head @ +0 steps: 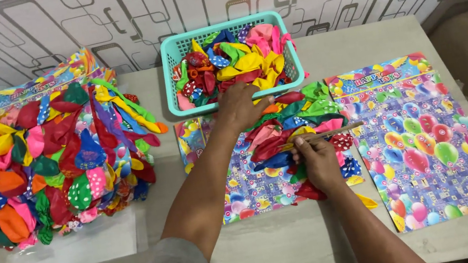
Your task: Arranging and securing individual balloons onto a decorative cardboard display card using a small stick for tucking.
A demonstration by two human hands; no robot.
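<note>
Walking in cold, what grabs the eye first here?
The big heap of bright uninflated rubber balloons at the table's left, then the turquoise plastic basket of more balloons at the back. Between them, the left hand reaches toward the basket, and the right hand holds a thin stick.

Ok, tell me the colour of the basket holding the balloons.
The basket is teal, a light blue-green, seen clearly in the head view.

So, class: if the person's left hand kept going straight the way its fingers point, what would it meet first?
Most likely the loose balloons in the teal basket; the left hand already reaches over its near rim, though depth is unclear.
</note>
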